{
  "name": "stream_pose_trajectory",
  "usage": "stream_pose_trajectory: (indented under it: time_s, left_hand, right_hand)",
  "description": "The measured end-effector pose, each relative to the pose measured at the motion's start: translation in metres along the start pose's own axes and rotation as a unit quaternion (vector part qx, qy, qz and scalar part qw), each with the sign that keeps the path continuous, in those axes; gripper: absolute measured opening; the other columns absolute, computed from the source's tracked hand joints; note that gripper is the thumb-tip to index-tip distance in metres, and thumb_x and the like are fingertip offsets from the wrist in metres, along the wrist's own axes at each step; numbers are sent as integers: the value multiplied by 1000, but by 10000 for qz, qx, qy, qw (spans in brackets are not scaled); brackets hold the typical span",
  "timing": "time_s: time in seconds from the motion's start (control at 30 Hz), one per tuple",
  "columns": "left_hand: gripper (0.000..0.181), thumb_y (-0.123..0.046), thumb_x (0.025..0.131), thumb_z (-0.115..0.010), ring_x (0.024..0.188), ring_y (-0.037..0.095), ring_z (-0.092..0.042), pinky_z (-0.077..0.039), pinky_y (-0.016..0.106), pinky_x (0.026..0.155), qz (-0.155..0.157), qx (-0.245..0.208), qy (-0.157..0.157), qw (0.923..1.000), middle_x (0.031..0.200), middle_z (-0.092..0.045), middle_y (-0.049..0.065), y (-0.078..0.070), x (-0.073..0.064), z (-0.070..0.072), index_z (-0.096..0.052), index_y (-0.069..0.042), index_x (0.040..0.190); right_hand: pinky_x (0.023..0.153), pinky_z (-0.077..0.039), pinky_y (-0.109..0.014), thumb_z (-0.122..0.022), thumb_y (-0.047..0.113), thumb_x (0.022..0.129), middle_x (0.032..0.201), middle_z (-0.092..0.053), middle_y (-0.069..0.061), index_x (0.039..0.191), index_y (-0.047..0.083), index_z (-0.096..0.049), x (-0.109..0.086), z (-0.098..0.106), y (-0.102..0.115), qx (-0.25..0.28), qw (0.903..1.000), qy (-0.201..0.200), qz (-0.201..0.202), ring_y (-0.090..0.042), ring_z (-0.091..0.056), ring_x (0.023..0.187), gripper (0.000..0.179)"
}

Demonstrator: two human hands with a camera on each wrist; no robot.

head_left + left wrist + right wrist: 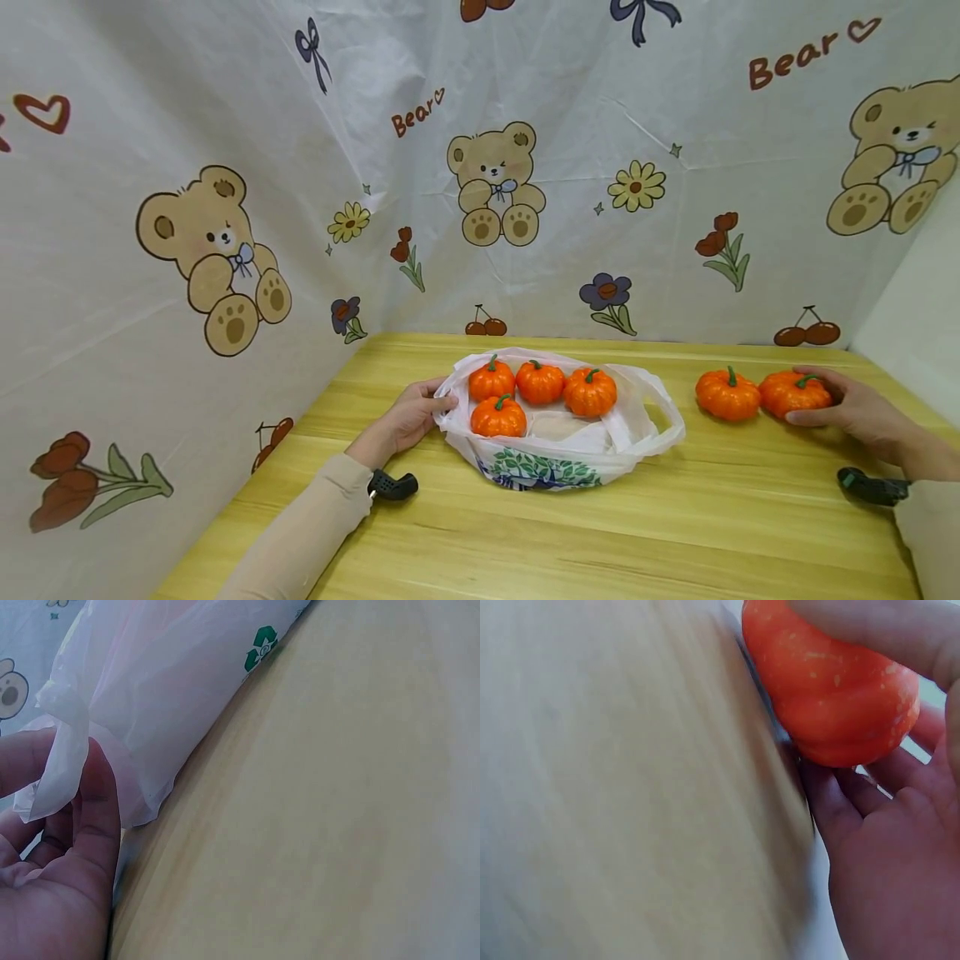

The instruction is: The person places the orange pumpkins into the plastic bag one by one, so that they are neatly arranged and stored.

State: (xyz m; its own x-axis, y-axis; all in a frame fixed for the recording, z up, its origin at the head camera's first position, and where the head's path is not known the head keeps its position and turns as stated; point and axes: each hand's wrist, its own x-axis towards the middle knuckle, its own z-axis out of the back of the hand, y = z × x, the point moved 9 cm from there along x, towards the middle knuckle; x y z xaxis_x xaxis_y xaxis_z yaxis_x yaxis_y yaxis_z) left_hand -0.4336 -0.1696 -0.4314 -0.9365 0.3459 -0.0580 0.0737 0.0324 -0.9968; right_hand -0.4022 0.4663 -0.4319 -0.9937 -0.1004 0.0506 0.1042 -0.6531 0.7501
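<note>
One white plastic bag [543, 471], green leaf print, mouth open, set on the wooden tabletop [600, 542]; four orange pumpkins [540, 383] inside it; left hand [411, 414] pinching the bag's rim at its left end; right hand [862, 412] grasping a fifth pumpkin [791, 394] well to the bag's right; sixth pumpkin [727, 395] just beside that one, on the bag's side; bear-print sheet [562, 267] behind

Your head view is bright and evenly lit, with small glints on the pumpkins [588, 395] and the printed sheet [558, 279] stretched toward the outer edges. Both your wrist views look dimmer, cooler and soft; in the right one, the tabletop [630, 787] grain smears into blur.
</note>
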Motion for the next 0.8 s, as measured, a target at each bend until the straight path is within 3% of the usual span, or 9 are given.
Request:
stream_pose_trajectory:
  time_s: [0.17, 0.27, 0.33, 0.37, 0.4, 0.47, 0.63, 0.73, 0.8]
  left_hand:
    - [60, -2, 99, -64, 121, 18, -61, -56, 33, 100, 47, -10, 16, 10000, 158, -44, 21, 1, 0, 1, -42, 1, 155]
    - [61, -3, 99, -63, 125, 20, -60, -55, 33, 101, 73, -13, 8, 10000, 160, -42, 20, 0, 0, 1, -41, 0, 156]
    - [61, -3, 99, -63, 127, 21, -59, -55, 33, 101, 81, 7, 11, 10000, 160, -41, 20, 0, -1, 1, -40, 0, 156]
    - [61, -3, 99, -63, 128, 21, -59, -55, 33, 102, 92, 8, 18, 10000, 161, -41, 19, 0, -1, 1, -40, 0, 156]
    - [61, -3, 100, -63, 128, 21, -59, -55, 33, 102, 96, 19, 18, 9999, 161, -41, 19, 0, -1, 1, -40, -1, 156]
    - [62, -4, 99, -64, 128, 21, -59, -55, 33, 102, 96, 37, 22, 9999, 161, -41, 19, -1, -1, 0, -40, -1, 156]
    - [63, -4, 99, -65, 125, 20, -60, -55, 34, 102, 114, 24, 15, 9999, 160, -42, 19, -2, -1, 0, -40, -1, 156]
    - [62, -3, 99, -64, 125, 20, -60, -55, 34, 101, 126, 14, 4, 9999, 160, -42, 19, -1, 0, 0, -41, -1, 156]
    - [61, -2, 99, -64, 125, 20, -60, -55, 34, 101, 124, 7, -8, 9999, 160, -43, 18, 0, 0, 1, -41, -1, 156]
  right_hand:
    - [118, -10, -74, -72, 30, 98, 158, -9, -45, 167, 17, -8, -1, 3, -3, 41, 10000, -58, 29, -60, -17, 133, 95]
    - [128, -19, -33, -71, 32, 98, 158, -12, -43, 167, 19, -11, -1, 6, -4, -87, 9998, -159, 55, -44, -30, 134, 92]
    - [108, -27, -5, -71, 32, 99, 157, -16, -41, 167, 21, -14, -2, 7, -4, -152, 9996, -193, 103, -16, -40, 126, 89]
    - [95, -29, 0, -71, 31, 99, 156, -20, -39, 166, 20, -16, -2, 8, -4, -192, 9995, -218, 138, -1, -41, 118, 88]
    - [82, -30, 1, -71, 30, 99, 153, -25, -37, 166, 20, -19, -2, 9, -3, -253, 9992, -255, 176, 10, -39, 109, 85]
    - [80, -36, -1, -71, 26, 99, 145, -40, -22, 164, 16, -21, -2, 11, 0, -163, 9992, -264, 269, 24, -32, 99, 83]
    - [74, -38, -3, -71, 22, 99, 127, -38, 22, 162, 8, -23, -3, 17, 13, -144, 9982, -390, 427, 26, -35, 96, 81]
    - [75, -39, -3, -70, 20, 99, 128, -34, 25, 163, 11, -23, -4, 19, 24, -70, 9974, -461, 542, 24, -35, 98, 79]
    - [74, -41, -4, -69, 20, 100, 132, -35, 16, 163, 13, -23, -4, 20, 30, -90, 9972, -480, 562, 23, -36, 97, 79]
